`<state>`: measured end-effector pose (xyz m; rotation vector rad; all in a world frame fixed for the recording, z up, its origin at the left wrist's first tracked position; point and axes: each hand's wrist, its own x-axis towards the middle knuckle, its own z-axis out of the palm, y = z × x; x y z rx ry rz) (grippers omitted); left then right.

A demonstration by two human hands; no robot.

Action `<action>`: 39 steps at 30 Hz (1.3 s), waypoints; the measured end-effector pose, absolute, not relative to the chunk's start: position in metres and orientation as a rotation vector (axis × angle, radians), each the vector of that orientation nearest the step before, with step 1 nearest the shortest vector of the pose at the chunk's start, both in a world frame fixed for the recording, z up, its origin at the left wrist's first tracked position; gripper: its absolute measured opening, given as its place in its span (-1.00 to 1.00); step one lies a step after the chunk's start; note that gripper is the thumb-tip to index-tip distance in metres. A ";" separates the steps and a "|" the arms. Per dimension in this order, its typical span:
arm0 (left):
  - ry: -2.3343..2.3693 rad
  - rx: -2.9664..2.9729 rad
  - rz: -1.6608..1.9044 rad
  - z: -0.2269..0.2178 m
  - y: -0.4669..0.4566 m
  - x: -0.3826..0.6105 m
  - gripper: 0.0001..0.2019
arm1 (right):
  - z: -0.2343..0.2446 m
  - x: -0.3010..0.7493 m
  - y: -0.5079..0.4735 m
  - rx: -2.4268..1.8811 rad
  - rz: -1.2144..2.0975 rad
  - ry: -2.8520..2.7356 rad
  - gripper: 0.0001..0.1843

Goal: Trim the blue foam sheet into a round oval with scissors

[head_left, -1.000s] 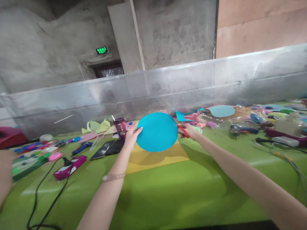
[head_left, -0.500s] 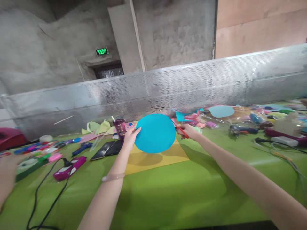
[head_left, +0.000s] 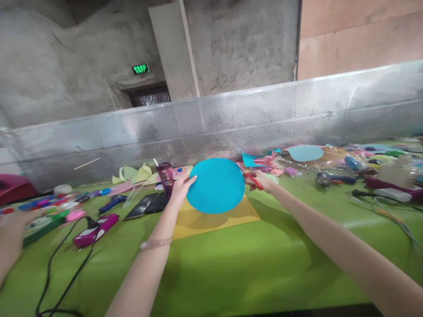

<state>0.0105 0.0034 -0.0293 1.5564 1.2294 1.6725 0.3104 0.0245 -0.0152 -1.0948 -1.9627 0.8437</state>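
Note:
A blue round sheet (head_left: 215, 186), paper or thin foam, is held up in front of me, its face toward me. My left hand (head_left: 181, 190) pinches its left edge, thumb on the near face. At the opposite edge, my right hand (head_left: 261, 181) is closed around red-handled scissors (head_left: 254, 180). The scissor blades are mostly hidden by the sheet's right rim, so I cannot tell whether they are parted. Below the blue sheet, a yellow sheet (head_left: 214, 220) lies flat on the green table (head_left: 231, 273), partly covered from view.
Left of my arm are a dark tumbler (head_left: 165, 176), a black phone-like object (head_left: 142, 208), a blue glue gun (head_left: 113, 204) and a purple power strip (head_left: 95, 231) with cables. Another person's hand (head_left: 15, 233) reaches in. Another glue gun (head_left: 335, 179) lies right; a metal barrier (head_left: 231, 119) stands behind.
The blue sheet has shifted slightly right and down, with both hands moving a little along with it. My grip on the sheet and scissors looks the same.

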 end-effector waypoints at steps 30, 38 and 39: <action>1.253 1.533 1.657 -0.031 0.007 0.005 -0.53 | -0.013 0.316 0.026 -1.129 0.896 -1.932 -0.83; 1.226 1.526 1.602 -0.028 0.004 0.008 -0.55 | -0.009 0.319 0.023 -1.037 0.983 -1.970 -0.85; 1.228 1.525 1.598 -0.028 0.004 0.008 -0.55 | -0.009 0.319 0.023 -1.040 0.981 -1.979 -0.86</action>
